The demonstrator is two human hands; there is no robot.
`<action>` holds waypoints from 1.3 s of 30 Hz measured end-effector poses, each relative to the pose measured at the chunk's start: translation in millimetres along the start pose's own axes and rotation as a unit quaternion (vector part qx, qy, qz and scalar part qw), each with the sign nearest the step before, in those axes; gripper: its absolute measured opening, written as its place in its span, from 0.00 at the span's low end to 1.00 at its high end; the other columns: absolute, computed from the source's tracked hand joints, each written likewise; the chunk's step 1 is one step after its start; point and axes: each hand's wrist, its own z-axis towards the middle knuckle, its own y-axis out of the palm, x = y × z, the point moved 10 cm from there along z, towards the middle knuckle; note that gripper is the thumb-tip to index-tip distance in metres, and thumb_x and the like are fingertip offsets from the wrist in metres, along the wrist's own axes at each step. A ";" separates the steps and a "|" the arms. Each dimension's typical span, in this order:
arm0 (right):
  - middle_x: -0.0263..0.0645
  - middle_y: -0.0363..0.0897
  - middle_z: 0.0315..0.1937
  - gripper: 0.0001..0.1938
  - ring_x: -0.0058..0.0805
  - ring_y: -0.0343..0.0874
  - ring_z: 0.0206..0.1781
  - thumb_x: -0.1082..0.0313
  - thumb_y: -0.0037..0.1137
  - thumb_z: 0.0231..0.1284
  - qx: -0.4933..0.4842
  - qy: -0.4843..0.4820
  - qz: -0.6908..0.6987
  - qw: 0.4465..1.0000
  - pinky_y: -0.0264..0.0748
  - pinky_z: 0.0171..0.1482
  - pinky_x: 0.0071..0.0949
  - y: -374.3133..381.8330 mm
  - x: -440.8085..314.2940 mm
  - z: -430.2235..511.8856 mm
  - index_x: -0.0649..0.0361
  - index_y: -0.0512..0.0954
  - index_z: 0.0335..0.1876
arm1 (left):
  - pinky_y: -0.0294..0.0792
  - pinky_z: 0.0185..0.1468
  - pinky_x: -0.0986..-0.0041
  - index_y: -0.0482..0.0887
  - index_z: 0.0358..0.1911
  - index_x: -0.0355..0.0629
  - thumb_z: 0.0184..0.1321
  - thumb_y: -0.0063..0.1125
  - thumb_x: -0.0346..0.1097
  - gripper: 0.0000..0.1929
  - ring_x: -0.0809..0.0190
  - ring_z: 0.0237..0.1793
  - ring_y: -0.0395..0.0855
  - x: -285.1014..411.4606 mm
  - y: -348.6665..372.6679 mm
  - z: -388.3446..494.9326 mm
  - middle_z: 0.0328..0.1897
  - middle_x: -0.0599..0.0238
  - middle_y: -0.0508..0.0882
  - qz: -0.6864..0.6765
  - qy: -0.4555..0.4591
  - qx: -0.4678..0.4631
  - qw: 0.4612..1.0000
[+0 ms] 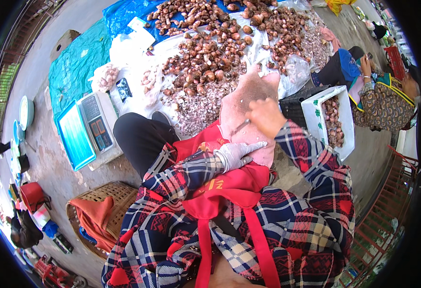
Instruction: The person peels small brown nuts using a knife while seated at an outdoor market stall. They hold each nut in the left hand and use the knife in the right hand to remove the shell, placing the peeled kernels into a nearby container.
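My right hand (266, 117), bare, is closed around a small knife (241, 126) whose blade points down and left over a pink cloth (232, 104) on my lap. My left hand (237, 154), in a whitish glove, lies on the lower part of this cloth, fingers stretched to the right; nothing can be seen in it. Small pale scraps dot the cloth, which has a dark stained patch. Under it is a red apron (228, 183). Beyond my knees, brown taro-like corms (203, 54) are heaped on white and blue sheets, with peelings (199, 111) nearest me.
At left stand a digital scale (97, 126) with a blue tray, a phone (124, 89) and a bag of peeled pieces (105, 76). A wicker basket (120, 194) holds orange cloth. To the right, a white foam box (313, 111) contains small corms; a seated person (386, 104) is beyond it.
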 end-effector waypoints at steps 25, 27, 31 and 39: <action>0.39 0.81 0.40 0.14 0.43 0.81 0.45 0.64 0.64 0.53 0.212 0.283 0.264 0.898 0.75 0.47 0.40 -47.7 115.8 -51.5 0.58 0.82 0.45 | 0.74 0.53 0.60 0.51 0.77 0.59 0.65 0.54 0.34 0.38 0.41 0.46 0.83 -13.9 -2.3 -4.2 0.50 0.44 0.83 -0.060 0.045 0.050 0.996; 0.36 0.78 0.37 0.10 0.39 0.80 0.43 0.68 0.59 0.54 0.249 0.183 0.116 0.944 0.73 0.45 0.39 -33.4 78.8 -27.6 0.54 0.80 0.43 | 0.74 0.54 0.60 0.51 0.77 0.59 0.65 0.54 0.34 0.38 0.42 0.47 0.83 -8.7 -4.7 -5.7 0.51 0.43 0.83 -0.073 0.008 0.015 0.997; 0.33 0.77 0.35 0.08 0.35 0.78 0.40 0.72 0.54 0.52 0.344 0.137 0.075 0.926 0.71 0.42 0.36 -11.9 76.0 -65.3 0.52 0.80 0.37 | 0.73 0.53 0.61 0.52 0.77 0.58 0.66 0.54 0.33 0.37 0.42 0.46 0.83 -19.2 -2.1 -7.3 0.51 0.42 0.82 -0.112 -0.007 0.013 0.994; 0.33 0.78 0.36 0.10 0.37 0.79 0.41 0.76 0.60 0.47 0.431 0.221 0.014 0.875 0.71 0.43 0.38 -51.7 97.1 -112.8 0.52 0.81 0.36 | 0.72 0.59 0.63 0.52 0.77 0.56 0.66 0.54 0.34 0.37 0.43 0.54 0.81 -21.3 -1.1 -3.8 0.59 0.43 0.80 -0.109 0.000 0.002 0.994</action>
